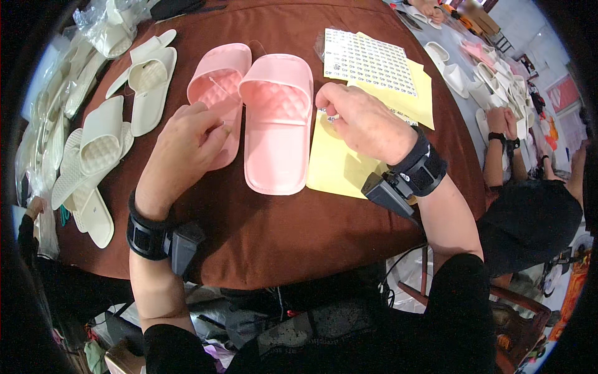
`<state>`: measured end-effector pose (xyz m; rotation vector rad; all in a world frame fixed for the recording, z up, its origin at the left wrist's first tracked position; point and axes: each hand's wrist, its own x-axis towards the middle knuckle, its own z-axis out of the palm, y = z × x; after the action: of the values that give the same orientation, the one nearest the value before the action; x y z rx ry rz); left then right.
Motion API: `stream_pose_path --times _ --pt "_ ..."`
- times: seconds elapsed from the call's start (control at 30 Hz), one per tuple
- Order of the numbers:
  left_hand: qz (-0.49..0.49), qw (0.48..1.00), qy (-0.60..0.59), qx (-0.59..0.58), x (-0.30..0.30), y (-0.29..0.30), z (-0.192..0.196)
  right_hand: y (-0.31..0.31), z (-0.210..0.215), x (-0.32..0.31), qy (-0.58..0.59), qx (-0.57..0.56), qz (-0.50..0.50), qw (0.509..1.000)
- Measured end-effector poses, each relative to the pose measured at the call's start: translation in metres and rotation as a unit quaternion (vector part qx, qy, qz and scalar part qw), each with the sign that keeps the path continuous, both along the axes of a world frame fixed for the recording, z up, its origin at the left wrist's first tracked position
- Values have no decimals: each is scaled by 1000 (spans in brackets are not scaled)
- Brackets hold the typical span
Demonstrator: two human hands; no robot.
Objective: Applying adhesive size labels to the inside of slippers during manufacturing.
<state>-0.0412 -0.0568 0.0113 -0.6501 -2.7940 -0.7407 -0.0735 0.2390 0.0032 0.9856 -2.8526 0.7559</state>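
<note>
Brown cloth [280, 243]: covers the table in the head view, the only view; the pink slippers lie on its middle, straight ahead of the body, probably to keep them within reach of both hands.
Right pink slipper [277, 149]: flat, sole down, strap end away from the person, so the footbed lies in plain sight.
Left pink slipper [219, 68]: just beside its mate and angled, partly hidden by the left hand (whether the two touch, I cannot tell).
Left hand [184, 146]: over the left pink slipper, fingers curled and thumb near them; whether they pinch anything, I cannot tell.
Right hand [367, 124]: above the near yellow sheet [336, 162], fingers bent toward the few printed labels left on it; the fingertips are too hidden to tell whether they press together.
White label sheet [370, 59]: rows of small stickers, lying partly over another yellow sheet [420, 93], on the right hand's side, presumably for easy reach.
Cream slippers [103, 140]: several at the left, some overlapping, well apart from the pink ones, perhaps to leave working room.
Clear plastic bags [37, 156]: along the left edge, with more pale slippers inside.
Co-worker's hands [501, 121]: at another table to the right, near white slippers.
</note>
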Motion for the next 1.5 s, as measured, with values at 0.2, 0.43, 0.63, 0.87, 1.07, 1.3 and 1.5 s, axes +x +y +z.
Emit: stream_pose_path --times 0.2,0.43,0.63,0.87,1.07,1.3,1.5 --pt "1 1000 2 -6 1 1 0 -1 1 -1 -22 6 -14 1000" --pt "-7 1000 14 5 0 1 -1 1 -2 -3 -36 5 -22 999" --pt "-17 998 56 -13 0 1 -2 0 -5 -1 16 7 -17 1000" --pt "-12 998 56 -16 -2 0 -4 1 -1 -1 -11 18 -13 1000" --pt "-11 998 52 -18 -2 0 -5 1 -1 -2 -13 14 -12 1000" --pt "-12 998 54 -14 -3 -1 -7 1 -3 -3 -13 3 -5 1000" --pt "-12 998 54 -13 -2 -1 -6 3 -4 -2 -19 8 -12 1000"
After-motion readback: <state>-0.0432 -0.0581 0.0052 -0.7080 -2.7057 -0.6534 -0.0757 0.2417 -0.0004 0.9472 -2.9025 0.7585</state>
